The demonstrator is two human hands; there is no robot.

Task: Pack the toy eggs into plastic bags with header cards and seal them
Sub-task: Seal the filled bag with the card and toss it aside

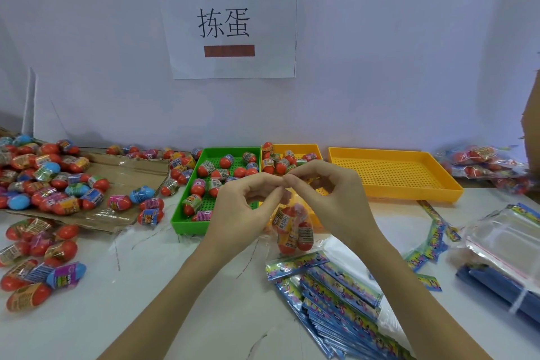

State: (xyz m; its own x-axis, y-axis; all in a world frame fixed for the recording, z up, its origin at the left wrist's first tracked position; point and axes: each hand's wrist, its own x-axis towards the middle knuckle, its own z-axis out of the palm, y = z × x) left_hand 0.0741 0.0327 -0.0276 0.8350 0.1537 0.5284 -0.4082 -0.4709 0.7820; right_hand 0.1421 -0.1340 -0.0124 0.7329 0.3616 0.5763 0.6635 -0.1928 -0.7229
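A clear plastic bag (292,228) with several wrapped red toy eggs inside hangs above the table between my hands. My left hand (245,207) and my right hand (327,193) both pinch the bag's top edge, fingertips meeting at the middle. A stack of blue header-card bags (336,292) lies just below, near my right forearm. Loose toy eggs (52,184) are heaped on flattened cardboard at the left. More eggs fill a green tray (187,213) and a small yellow tray (301,149) behind my hands.
A large yellow tray (394,175) with nothing in it stands at the back right. Filled bags (485,166) pile up at the far right. Clear zip bags (505,242) and dark blue packs (496,286) lie at the right edge. A paper sign (230,23) hangs on the wall.
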